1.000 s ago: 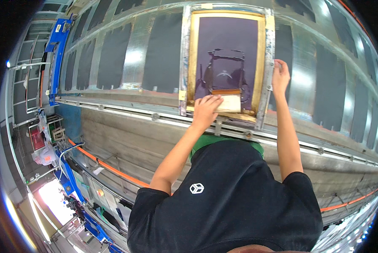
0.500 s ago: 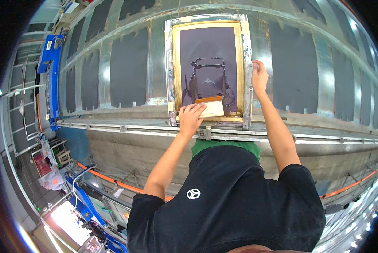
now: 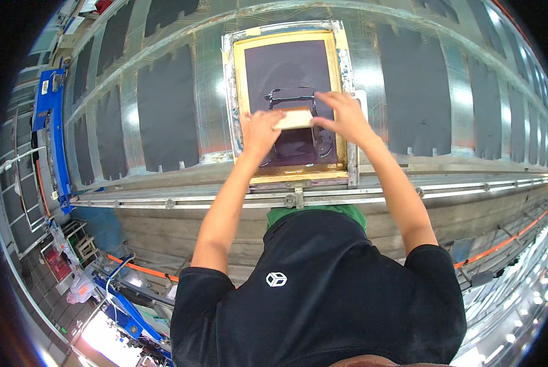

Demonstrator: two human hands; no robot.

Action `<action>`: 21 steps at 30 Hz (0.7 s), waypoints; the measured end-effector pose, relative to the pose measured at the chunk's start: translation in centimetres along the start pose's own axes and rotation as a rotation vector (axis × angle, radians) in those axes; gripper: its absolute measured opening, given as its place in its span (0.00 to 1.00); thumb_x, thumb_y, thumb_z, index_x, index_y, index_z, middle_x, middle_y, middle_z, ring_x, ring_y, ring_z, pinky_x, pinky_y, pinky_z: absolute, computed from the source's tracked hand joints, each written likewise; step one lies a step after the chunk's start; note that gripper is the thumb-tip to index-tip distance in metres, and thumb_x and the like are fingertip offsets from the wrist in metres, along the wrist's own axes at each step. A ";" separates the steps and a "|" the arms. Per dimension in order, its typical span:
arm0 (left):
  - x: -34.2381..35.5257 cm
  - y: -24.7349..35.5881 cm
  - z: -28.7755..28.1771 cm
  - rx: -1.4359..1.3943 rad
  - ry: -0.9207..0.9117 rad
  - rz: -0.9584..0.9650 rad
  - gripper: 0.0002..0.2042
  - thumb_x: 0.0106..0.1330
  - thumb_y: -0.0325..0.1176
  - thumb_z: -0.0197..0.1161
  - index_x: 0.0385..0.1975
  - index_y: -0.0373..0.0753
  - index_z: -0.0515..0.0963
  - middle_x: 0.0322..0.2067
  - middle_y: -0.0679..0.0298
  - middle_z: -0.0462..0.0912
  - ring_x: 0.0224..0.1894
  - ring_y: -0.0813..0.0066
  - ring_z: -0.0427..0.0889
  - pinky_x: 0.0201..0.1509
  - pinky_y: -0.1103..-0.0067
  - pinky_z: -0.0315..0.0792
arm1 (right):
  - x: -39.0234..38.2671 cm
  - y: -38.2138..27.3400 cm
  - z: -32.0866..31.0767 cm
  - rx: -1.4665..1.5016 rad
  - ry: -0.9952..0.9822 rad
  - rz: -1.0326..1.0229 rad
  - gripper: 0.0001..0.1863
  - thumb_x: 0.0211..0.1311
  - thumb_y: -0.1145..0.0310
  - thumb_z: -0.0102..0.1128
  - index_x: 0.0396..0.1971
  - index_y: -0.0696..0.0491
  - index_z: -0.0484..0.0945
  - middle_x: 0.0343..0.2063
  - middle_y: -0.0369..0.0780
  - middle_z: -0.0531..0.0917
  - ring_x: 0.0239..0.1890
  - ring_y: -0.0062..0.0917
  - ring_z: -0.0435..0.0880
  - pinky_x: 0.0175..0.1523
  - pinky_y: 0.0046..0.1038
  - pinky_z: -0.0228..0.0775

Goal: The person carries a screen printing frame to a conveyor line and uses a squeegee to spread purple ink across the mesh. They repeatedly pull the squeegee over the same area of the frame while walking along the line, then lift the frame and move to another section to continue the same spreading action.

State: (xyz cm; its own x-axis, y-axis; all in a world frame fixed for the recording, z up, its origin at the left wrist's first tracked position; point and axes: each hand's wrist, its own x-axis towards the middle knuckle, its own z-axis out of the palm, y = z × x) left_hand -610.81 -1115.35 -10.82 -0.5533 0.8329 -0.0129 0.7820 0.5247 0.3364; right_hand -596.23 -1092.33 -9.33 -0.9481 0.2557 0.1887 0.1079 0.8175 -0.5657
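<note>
In front of me lies a printing screen [image 3: 229,76] with a metal frame, yellow taped inner borders and dark mesh. Wet dark ink [image 3: 295,139] spreads over the mesh's nearer half. A squeegee [image 3: 297,120] with a pale handle lies crosswise in this ink. My left hand [image 3: 261,131] is closed around the squeegee's left end. At its right end is my right hand [image 3: 351,120], thumb and fingers spread apart; the thumb is close to the handle, and contact is hard to tell. The squeegee's blade is mostly hidden by the handle.
Dark fabric panels [image 3: 415,92] lie in rows on the long glossy table [image 3: 365,82], either side of the screen. A metal rail [image 3: 378,197] runs along the table's near edge, with a bracket [image 3: 295,197] at the screen. A blue machine part [image 3: 49,101] stands at far left.
My left hand has carried the squeegee from the screen's near end to its middle. My right hand has come from the frame's right edge to the squeegee's right end, its fingers spreading.
</note>
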 end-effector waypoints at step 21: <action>3.9 -0.9 -1.0 -0.093 -0.038 -0.024 0.18 0.54 0.32 0.71 0.46 0.54 0.88 0.47 0.72 0.89 0.47 0.69 0.83 0.55 0.62 0.62 | 1.3 -1.1 3.9 -0.065 -0.060 0.055 0.19 0.57 0.68 0.67 0.50 0.50 0.84 0.50 0.40 0.85 0.52 0.37 0.78 0.55 0.41 0.69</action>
State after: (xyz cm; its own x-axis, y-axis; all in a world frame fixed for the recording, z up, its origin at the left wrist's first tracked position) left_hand -613.96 -1112.74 -10.20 -0.5589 0.8273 -0.0569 0.7376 0.5273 0.4217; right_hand -598.71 -1094.93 -11.64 -0.9564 0.2710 0.1092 0.1773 0.8354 -0.5203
